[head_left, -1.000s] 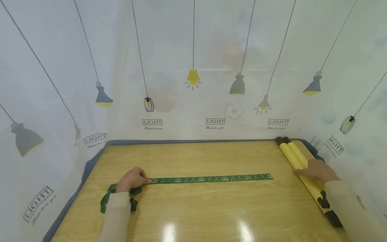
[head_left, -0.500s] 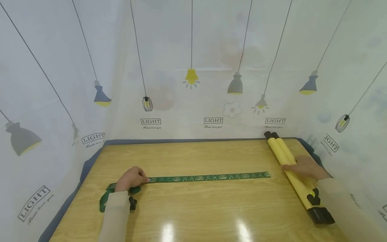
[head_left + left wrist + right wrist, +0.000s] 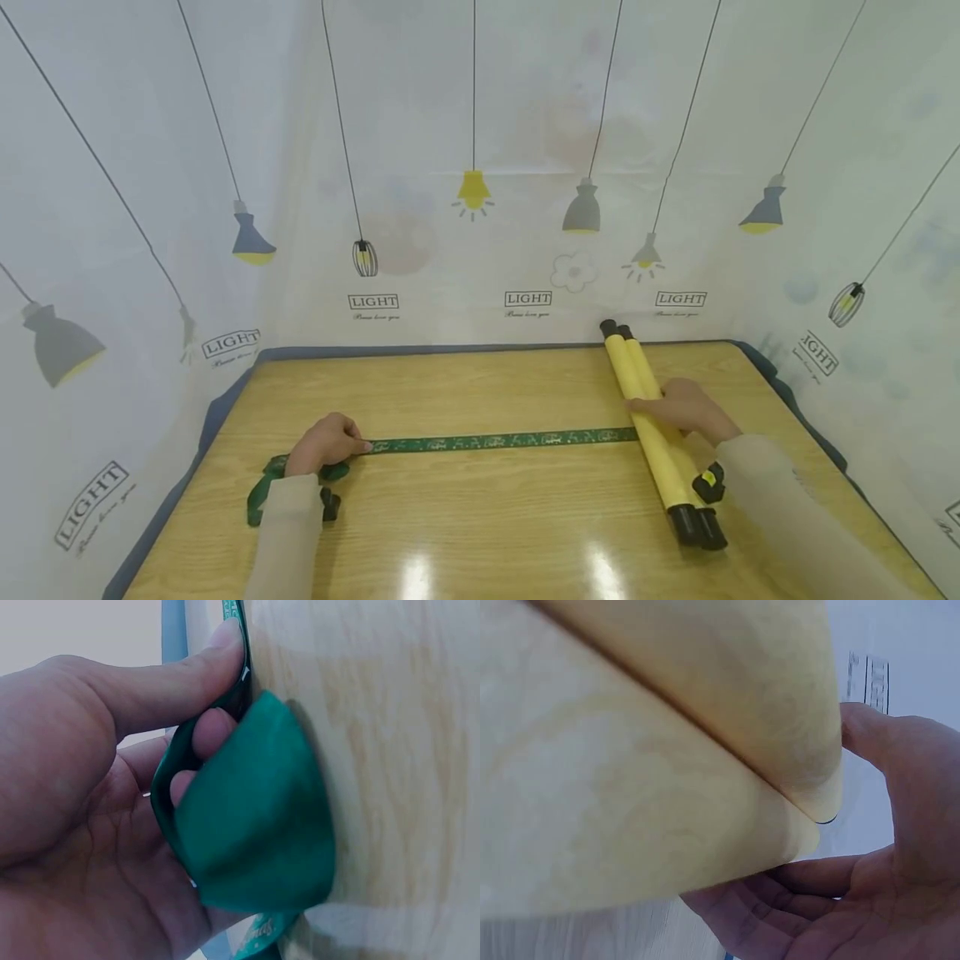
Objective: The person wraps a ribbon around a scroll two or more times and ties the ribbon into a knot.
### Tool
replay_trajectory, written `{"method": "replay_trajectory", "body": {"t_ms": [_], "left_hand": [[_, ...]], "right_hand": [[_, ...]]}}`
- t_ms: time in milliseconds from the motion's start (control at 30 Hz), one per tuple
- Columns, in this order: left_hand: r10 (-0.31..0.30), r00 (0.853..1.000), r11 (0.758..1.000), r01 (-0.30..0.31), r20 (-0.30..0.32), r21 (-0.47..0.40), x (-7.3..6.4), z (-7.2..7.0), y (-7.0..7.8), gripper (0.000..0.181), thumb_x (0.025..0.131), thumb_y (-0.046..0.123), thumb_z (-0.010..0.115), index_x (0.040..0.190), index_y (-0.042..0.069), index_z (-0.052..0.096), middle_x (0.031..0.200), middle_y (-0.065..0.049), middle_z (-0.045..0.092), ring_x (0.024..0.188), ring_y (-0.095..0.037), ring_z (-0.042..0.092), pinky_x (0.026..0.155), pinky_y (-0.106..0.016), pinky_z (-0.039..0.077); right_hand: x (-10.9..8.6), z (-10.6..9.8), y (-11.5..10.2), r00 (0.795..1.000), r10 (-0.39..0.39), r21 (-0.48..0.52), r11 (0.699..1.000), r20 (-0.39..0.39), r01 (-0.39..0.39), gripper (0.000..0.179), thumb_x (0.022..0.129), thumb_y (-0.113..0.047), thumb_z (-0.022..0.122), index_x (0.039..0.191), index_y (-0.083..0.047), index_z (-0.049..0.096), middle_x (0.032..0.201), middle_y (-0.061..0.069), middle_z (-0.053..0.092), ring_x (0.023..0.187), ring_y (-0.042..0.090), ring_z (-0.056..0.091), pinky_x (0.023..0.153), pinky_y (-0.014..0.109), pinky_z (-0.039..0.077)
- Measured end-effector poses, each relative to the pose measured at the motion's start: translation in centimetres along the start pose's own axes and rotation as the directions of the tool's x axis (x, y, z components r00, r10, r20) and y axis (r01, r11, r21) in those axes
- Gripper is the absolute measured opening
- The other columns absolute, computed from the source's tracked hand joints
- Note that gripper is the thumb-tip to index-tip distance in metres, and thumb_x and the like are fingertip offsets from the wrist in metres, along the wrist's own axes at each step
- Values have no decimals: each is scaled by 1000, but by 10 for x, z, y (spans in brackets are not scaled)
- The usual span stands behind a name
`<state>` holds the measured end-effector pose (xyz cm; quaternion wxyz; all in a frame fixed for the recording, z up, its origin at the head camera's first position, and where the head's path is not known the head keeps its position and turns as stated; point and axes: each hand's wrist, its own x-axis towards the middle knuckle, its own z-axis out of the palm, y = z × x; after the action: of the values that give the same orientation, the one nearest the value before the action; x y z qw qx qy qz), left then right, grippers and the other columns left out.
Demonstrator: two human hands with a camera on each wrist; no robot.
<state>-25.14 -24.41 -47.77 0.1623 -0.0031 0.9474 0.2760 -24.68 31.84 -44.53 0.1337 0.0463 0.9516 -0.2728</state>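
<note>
A dark green ribbon (image 3: 495, 442) printed with pale figures lies flat across the table. My left hand (image 3: 324, 446) pinches it near its left end between thumb and fingers. In the left wrist view, a loop of the green ribbon (image 3: 255, 817) curves around the fingertips. My right hand (image 3: 686, 408) grips two yellow tubes (image 3: 648, 429) with black ends, lying side by side like a rolled scroll. They cross the ribbon's right end and hide it. Close up in the right wrist view, my right hand (image 3: 892, 817) has its thumb and fingers on opposite sides of the yellow tubes (image 3: 667, 787).
Beneath everything is a wood-grain table (image 3: 480, 517). Loose green ribbon and a small black piece (image 3: 330, 504) lie by the left sleeve. A black-and-yellow piece (image 3: 708, 483) sits beside the tubes. A white wall sheet (image 3: 450, 100) printed with lamps surrounds the table.
My right hand has moved the yellow tubes leftward from the table's right side onto the ribbon's right end. The left hand has kept its pinch on the ribbon.
</note>
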Motion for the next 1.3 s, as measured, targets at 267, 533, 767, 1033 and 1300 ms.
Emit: {"method": "replay_trajectory", "body": {"t_ms": [267,533,767,1033,1300], "left_hand": [[11,1000,1000,-11,4,8,0,4,-1,21,97,23,72,86,6,70,80,-5,59,70,-19,51,62,-31,42],[4,1000,1000,-3,-9,15,1,4,-3,22,96,25,73,85,6,70,80,-6,60,70,-20,51,62,-32,42],[9,1000,1000,-9,-18,15,3,4,-4,21,95,24,73,85,6,70,80,-6,61,71,-20,52,63,-31,42],[7,1000,1000,-7,-20,12,2,3,-3,24,95,25,73,81,7,67,77,-5,58,69,-19,50,61,-31,41],[6,1000,1000,-6,-13,14,4,2,-5,23,95,26,73,83,7,68,79,-5,59,71,-19,51,62,-31,41]], "right_hand": [[4,31,-43,998,-49,40,998,-34,50,60,83,-61,74,91,-4,57,77,5,54,61,16,50,53,28,43],[1,56,-86,994,-112,56,992,-19,113,54,83,-57,76,85,-7,55,71,3,53,54,15,48,48,26,40],[1,80,-118,992,-122,96,988,-16,123,51,80,-53,80,80,-8,57,67,2,54,50,13,46,44,24,38],[-3,104,-156,994,-107,99,989,-2,106,52,77,-53,83,85,-7,59,74,7,61,57,17,56,48,27,45],[-5,125,-176,993,-121,114,986,9,120,52,77,-52,84,81,-8,57,72,6,56,57,18,55,45,29,45]]}}
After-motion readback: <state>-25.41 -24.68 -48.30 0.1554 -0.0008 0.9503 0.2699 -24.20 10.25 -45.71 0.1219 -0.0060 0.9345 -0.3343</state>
